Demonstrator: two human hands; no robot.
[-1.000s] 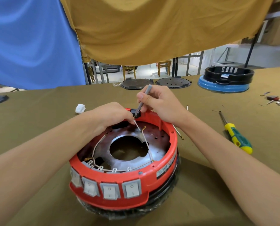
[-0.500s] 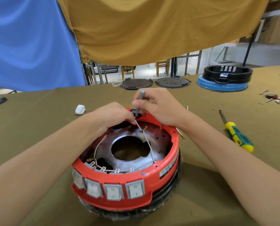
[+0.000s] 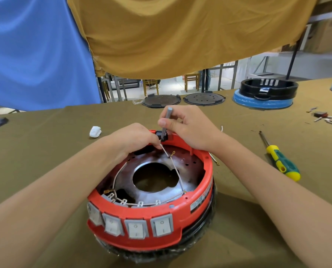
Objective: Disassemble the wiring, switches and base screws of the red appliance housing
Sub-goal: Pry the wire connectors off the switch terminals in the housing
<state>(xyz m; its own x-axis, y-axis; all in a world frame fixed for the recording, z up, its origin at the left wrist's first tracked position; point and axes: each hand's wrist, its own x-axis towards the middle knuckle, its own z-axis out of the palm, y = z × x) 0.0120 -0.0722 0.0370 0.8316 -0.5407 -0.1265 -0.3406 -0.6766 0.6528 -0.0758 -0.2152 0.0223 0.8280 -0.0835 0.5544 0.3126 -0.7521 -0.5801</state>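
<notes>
We note the left hand (image 3: 134,140) pinching the white wire (image 3: 172,167) at the red housing's (image 3: 142,215) twelve o'clock rim, the right hand (image 3: 188,126) gripping a grey tool (image 3: 166,122) upright in the black connector (image 3: 161,135), and we advise steady, vertical prying.

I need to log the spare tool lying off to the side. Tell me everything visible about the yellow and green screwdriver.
The screwdriver lies flat on the olive-brown table cover, to the right of the red housing and just beyond the right forearm. It has a chunky yellow handle with green grip panels, plastic or rubber by the look, and a thin dark metal shaft pointing away from the person. Its tip is too small to make out. No hand touches it.
</notes>
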